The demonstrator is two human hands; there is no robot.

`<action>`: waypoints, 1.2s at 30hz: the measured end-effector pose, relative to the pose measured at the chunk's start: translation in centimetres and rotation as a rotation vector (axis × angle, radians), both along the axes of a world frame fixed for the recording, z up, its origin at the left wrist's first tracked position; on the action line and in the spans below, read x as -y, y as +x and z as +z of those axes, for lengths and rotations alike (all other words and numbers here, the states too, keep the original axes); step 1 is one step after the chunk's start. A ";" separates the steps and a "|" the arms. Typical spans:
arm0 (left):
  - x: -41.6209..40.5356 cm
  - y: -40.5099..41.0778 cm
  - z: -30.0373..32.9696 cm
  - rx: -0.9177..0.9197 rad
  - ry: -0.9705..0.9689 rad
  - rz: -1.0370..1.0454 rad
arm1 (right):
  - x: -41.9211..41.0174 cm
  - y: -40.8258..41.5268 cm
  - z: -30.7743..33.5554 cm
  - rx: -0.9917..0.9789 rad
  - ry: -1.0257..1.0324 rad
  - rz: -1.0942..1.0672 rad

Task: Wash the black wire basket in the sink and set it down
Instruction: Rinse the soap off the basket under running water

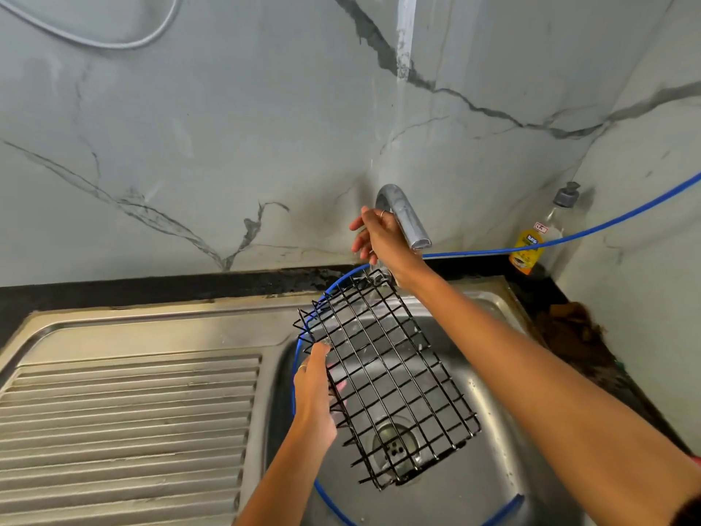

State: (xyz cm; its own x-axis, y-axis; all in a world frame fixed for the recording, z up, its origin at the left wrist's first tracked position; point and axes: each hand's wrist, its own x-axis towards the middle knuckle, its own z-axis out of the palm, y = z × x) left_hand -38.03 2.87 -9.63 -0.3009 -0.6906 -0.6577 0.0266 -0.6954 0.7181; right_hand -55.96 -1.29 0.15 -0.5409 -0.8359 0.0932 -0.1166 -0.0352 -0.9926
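Note:
The black wire basket (pixel 383 377) hangs tilted over the steel sink bowl (pixel 489 404), its far end under the faucet. My left hand (pixel 313 389) grips its left rim from the side, fingers curled through the wires. My right hand (pixel 375 237) reaches up behind the chrome faucet spout (pixel 406 218), fingers spread loosely at the faucet's base; what it touches there is hidden by the hand and the spout. A thin stream of water falls onto the basket's far end. The drain (pixel 396 447) shows through the mesh.
A ribbed steel drainboard (pixel 125 419) lies to the left of the bowl. A blue hose (pixel 569 237) runs along the back wall and loops through the sink. A dish soap bottle (pixel 538 237) stands in the back right corner. Brown debris lies on the black counter at right.

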 end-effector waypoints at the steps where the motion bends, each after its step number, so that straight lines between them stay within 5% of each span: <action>1: -0.1 -0.1 -0.2 0.012 0.004 0.000 | 0.1 -0.2 -0.2 -0.004 -0.006 -0.001; 25: -1.0 0.5 -1.9 -0.200 0.056 -0.091 | -0.3 -0.2 1.1 -0.094 0.177 0.102; 36: -1.8 1.5 -1.9 -0.170 0.111 -0.035 | -1.6 -1.4 0.9 -0.202 0.474 0.194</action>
